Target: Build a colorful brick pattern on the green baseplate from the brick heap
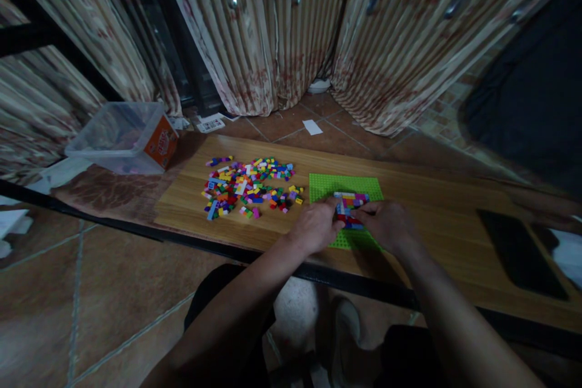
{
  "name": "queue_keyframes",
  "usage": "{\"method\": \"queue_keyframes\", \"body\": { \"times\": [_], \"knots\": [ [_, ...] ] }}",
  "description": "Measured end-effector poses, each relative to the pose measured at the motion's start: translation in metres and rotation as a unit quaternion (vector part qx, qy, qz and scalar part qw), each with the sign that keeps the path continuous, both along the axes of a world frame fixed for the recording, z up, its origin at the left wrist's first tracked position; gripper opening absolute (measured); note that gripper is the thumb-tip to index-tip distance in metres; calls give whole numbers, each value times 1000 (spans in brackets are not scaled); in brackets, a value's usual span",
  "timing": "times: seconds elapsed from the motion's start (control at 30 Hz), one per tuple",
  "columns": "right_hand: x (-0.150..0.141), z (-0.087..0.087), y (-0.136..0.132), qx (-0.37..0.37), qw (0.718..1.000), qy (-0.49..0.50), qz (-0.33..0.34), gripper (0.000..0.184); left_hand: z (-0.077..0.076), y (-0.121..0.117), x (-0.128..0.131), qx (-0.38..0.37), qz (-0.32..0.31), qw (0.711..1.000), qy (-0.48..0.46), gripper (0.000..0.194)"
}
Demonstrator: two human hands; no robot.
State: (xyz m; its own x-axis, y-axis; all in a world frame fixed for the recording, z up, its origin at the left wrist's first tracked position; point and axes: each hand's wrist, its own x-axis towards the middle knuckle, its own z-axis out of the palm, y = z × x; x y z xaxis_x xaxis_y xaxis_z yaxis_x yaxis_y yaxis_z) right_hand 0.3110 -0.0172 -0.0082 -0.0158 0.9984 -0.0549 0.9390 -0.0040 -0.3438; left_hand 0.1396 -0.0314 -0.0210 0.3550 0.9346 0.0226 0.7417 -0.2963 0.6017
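Observation:
A green baseplate [330,187] lies on a low wooden table [436,212]. A small multicoloured brick build [350,206] stands on the plate. My left hand [314,227] presses against the build's left side with its fingers curled. At the build's right side my right hand [388,225] pinches it with closed fingers. A scattered pile of small coloured bricks [249,185] lies left of the plate, apart from both hands.
A clear plastic tub [120,136] with an orange label sits at the table's left end. A dark phone [518,253] lies on the right. Striped curtains [273,30] hang behind. Tiled floor [91,291] and my legs are below the table edge.

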Motion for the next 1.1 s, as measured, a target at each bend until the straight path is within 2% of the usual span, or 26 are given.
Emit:
{"method": "queue_keyframes", "body": {
  "times": [0.17,0.43,0.87,1.1],
  "knots": [
    [6,0,0,0,999,7,48,37,0,0,0,-7,0,1000,1,40],
    [5,4,2,-21,999,8,33,32,-1,0,0,-9,4,1000,-6,39],
    [2,0,5,-17,1000,-1,12,25,-4,0,1,1,7,1000,-14,41],
    [-2,3,6,-29,999,13,35,25,-3,0,1,-9,15,999,-40,39]
  ]
}}
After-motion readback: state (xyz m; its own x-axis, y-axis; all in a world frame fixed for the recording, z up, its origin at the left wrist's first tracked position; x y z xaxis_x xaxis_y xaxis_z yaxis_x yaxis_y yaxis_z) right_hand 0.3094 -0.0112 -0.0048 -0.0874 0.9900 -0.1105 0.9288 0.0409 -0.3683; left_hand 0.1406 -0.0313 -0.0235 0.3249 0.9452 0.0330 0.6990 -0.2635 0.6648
